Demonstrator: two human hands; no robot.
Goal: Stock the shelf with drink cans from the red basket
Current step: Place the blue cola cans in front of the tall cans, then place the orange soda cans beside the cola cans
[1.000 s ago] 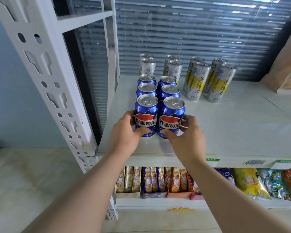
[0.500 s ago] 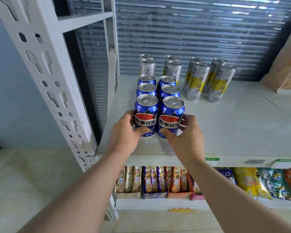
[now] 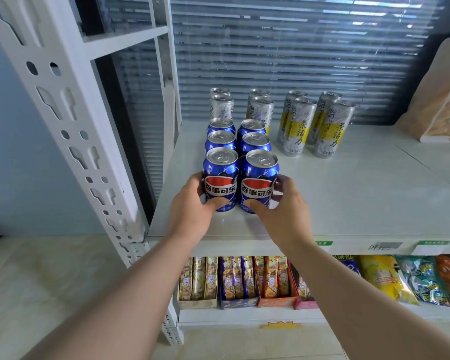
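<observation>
Two rows of blue cola cans stand upright on the white shelf (image 3: 348, 203). My left hand (image 3: 192, 206) grips the front left blue can (image 3: 220, 175), thumb across its lower front. My right hand (image 3: 281, 209) grips the front right blue can (image 3: 260, 178) the same way. Both cans rest on the shelf, side by side and nearly touching. Behind them stand more blue cans (image 3: 221, 141), then tall silver cans (image 3: 222, 107). The red basket is out of view.
Tall silver-and-yellow cans (image 3: 296, 126) stand to the right at the back. A snack bag (image 3: 442, 105) sits at the shelf's far right. A white perforated upright (image 3: 70, 120) rises on the left. Boxed snacks (image 3: 237, 279) and chip bags (image 3: 400, 276) fill the lower shelf.
The two front cans and both hands have stayed almost where they were; only a slight shift toward the cans behind shows.
</observation>
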